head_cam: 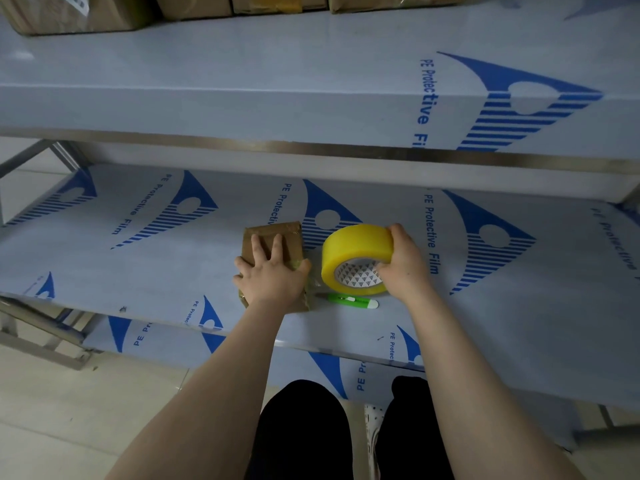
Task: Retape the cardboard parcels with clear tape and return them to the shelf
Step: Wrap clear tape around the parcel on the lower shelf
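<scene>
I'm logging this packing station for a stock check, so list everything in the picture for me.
parcel: one, brown cardboard, on the middle shelf board under the left hand
tape roll: one, yellow-tinted, standing on edge right of the parcel
cutter: one, green and white, lying on the middle board in front of the roll
cardboard boxes: four partly in view, brown, at the back of the top board
shelf boards: three, grey film with blue print, stacked
floor: pale, lower left
legs: two, in black, bottom centre
left hand: pressing flat on the parcel
right hand: gripping the tape roll
</scene>
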